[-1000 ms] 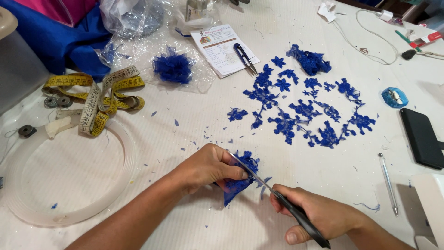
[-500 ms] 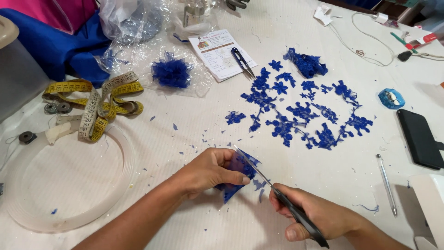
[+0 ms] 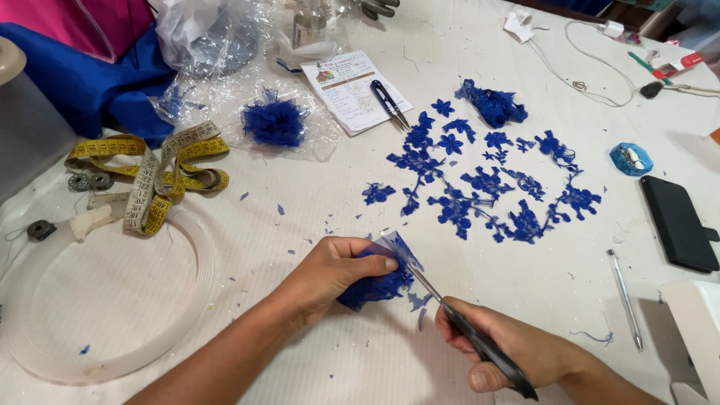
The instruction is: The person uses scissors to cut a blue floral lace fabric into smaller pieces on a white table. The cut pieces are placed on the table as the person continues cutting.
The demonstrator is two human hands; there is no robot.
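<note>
My left hand [image 3: 334,274] pinches a piece of blue lace [image 3: 375,286] against the white table cover, low in the middle of the view. My right hand [image 3: 517,349] grips black-handled scissors [image 3: 457,322], whose blades reach up-left into the top edge of that lace by my left fingertips. Small blue offcuts [image 3: 416,304] lie just under the blades. Beyond the hands, several cut blue lace flowers and sprigs [image 3: 487,180] are laid out in a ring on the table.
A yellow tape measure [image 3: 154,176] and a large clear hoop [image 3: 112,300] lie at the left. A blue tulle tuft [image 3: 274,121], a printed card [image 3: 352,90] with thread snips [image 3: 390,103], a pen [image 3: 624,298], a black phone [image 3: 679,223] and a white box [image 3: 694,337] surround the work.
The scissors' blades have slid a little further up into the lace, and my left hand has turned the piece slightly. The view has shifted a little.
</note>
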